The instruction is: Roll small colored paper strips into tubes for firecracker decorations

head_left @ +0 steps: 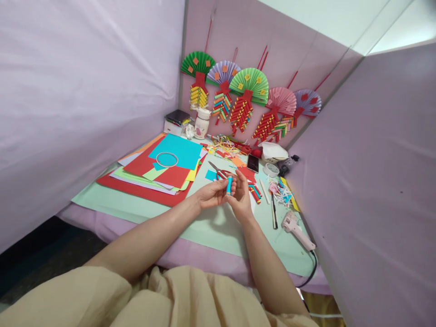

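A small blue paper roll [229, 186] stands nearly upright between my two hands above the table. My left hand [213, 194] is closed on it, with the thumb and fingers about its side. My right hand [242, 195] curves around the roll from the other side, its thumb near the lower end and its fingers bent behind. Just beyond the hands lie scissors with red handles [222, 173] and a piece of blue paper [210, 175]. Several red paper rolls [255, 193] with coloured ends rest right of my right hand.
At left is a stack of coloured paper [136, 169] with a ring [166, 159] on it. A glue gun [299, 231], a black pen-like tool [274, 211], a phone [253, 163] and paper scraps [282, 190] lie at right. Paper fan decorations [249, 86] hang behind.
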`<state>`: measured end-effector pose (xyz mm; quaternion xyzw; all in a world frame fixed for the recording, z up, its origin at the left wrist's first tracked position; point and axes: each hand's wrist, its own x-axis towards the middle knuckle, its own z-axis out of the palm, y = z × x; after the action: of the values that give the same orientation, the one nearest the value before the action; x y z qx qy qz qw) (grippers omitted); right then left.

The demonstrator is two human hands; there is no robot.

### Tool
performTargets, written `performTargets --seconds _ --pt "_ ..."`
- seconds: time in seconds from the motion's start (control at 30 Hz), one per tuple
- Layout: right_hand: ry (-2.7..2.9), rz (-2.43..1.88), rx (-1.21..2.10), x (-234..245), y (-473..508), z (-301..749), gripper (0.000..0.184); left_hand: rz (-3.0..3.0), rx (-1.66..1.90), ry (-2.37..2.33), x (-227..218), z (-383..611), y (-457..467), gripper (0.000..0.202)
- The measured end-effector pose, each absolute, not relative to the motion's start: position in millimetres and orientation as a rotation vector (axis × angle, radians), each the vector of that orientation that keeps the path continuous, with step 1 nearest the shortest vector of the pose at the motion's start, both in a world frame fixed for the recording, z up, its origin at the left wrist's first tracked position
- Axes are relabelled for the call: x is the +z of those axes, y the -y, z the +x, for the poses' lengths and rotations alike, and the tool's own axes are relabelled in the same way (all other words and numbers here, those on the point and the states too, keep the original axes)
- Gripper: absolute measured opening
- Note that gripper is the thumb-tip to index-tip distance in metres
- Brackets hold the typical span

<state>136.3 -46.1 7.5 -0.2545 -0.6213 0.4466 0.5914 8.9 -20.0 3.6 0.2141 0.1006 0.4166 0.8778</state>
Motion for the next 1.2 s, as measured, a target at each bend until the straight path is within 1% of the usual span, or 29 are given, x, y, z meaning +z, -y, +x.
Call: performTargets --seconds 0.3,0.5,0.73,0.87,0.93,1.0,1.1,1.2 --pt "1.465 -0.67 1.007 7.1 45.6 137.8 0.089 0.456 0.794 -0.224 2.0 8.1 18.3 0.01" --pt "1.476 -0.668 1.008 6.7 46.2 137.8 0.085 0.411 0.775 -0.145 12.5 8.5 23.9 0.014" --pt "1.52 -0.621 0.974 5.5 42.5 139.1 0.083 0.451 0.851 -0.231 13.2 9.7 22.5 0.01" --pt "1.528 -0.738 0.904 1.4 37.9 143.1 0.085 0.492 1.035 -0.253 10.8 5.1 13.6 0.008" --pt "1.512 -0.883 0.834 0.1 36.2 145.3 0.077 0.505 1.121 -0.274 10.4 2.5 9.4 0.005" --pt "1.475 -0.995 0.783 -0.3 35.1 146.6 0.061 0.545 1.152 -0.31 9.9 1.2 7.1 0.007" --pt "1.391 -1.049 0.829 0.2 34.4 147.0 0.038 0.638 1.145 -0.356 8.7 2.5 7.8 0.014" --pt "1.318 -1.05 0.879 1.5 34.6 146.6 0.03 0.7 1.166 -0.407 9.0 5.3 11.5 0.019"
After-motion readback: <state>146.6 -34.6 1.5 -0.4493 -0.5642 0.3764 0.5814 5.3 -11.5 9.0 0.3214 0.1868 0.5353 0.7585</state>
